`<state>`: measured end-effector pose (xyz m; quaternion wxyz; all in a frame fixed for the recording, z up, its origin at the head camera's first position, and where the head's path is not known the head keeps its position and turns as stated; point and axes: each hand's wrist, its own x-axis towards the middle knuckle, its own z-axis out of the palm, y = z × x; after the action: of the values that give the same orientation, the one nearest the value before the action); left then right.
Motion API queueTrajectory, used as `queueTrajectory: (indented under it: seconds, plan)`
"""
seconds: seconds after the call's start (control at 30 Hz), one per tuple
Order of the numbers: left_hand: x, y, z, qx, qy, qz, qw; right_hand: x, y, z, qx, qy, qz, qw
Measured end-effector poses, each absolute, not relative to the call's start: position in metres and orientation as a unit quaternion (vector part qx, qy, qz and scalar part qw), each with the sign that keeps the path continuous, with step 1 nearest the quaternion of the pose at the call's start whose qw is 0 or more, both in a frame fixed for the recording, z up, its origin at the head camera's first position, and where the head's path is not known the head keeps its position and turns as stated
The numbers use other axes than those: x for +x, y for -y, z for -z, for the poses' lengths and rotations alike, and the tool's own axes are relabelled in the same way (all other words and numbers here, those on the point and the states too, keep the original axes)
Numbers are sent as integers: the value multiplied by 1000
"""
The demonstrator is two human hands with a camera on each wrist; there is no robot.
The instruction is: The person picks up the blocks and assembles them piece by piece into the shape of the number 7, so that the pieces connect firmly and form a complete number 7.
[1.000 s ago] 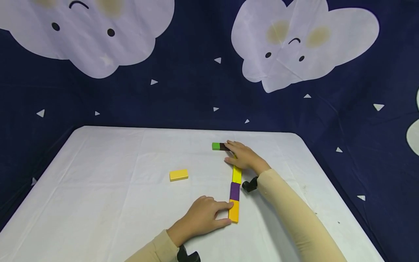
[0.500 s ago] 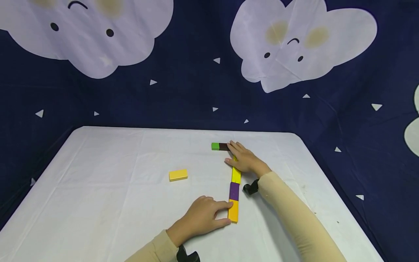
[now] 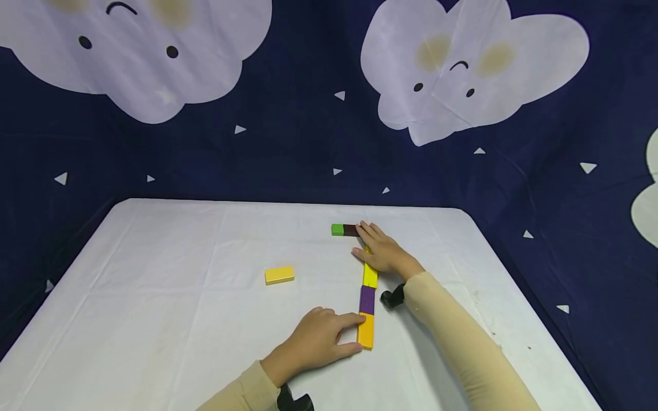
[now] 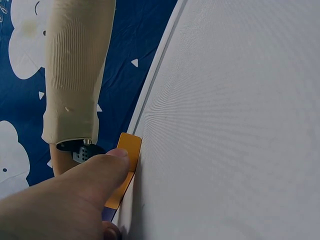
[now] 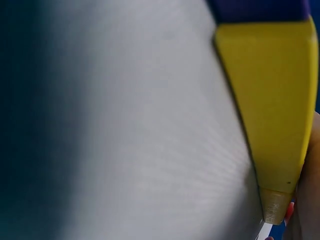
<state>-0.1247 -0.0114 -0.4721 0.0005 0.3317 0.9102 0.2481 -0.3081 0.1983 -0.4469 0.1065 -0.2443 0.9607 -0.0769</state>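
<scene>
A line of coloured blocks runs up the right half of the table in the head view. Nearest is an orange block (image 3: 366,335), then a purple block (image 3: 367,300) and a yellow block (image 3: 370,277). My left hand (image 3: 316,342) holds the orange block between thumb, at its near end, and index finger, by the purple one. At the far corner, my right hand (image 3: 385,251) lies over the line with fingers extended, covering the blocks below. Its fingertips reach a dark brown block (image 3: 350,230), which meets a green block (image 3: 337,229) on the left.
A separate golden-yellow block (image 3: 280,275) lies left of the line. The white-covered table (image 3: 154,297) ends at a dark blue cloud-print cloth (image 3: 298,154). A black wrist device (image 3: 393,297) sits close to the line's right side.
My right hand has shifted slightly right at the far corner, showing more of the dark brown block. My left hand keeps its place on the orange block.
</scene>
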Motion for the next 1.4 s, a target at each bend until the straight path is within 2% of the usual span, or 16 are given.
queueTrajectory:
  seconds: [0.3,0.43,0.53,0.63,0.8,1.4]
  plan:
    - [-128,17,466,330,-910,-252,-2,-313,-201,454,-240,-961,78,112]
    - [-136,30,454,297,-920,-249,-64,-314,-200,454,-242,-960,86,112]
    - [-145,45,447,247,-931,-237,-130,-312,-198,451,-244,-959,85,113]
    - [-155,63,447,185,-943,-221,-166,-311,-198,447,-245,-959,81,115]
    - [-164,85,454,113,-962,-202,-145,-310,-197,445,-245,-959,77,117]
    - [-172,110,462,84,-968,-198,-130,-310,-199,448,-242,-960,75,117]
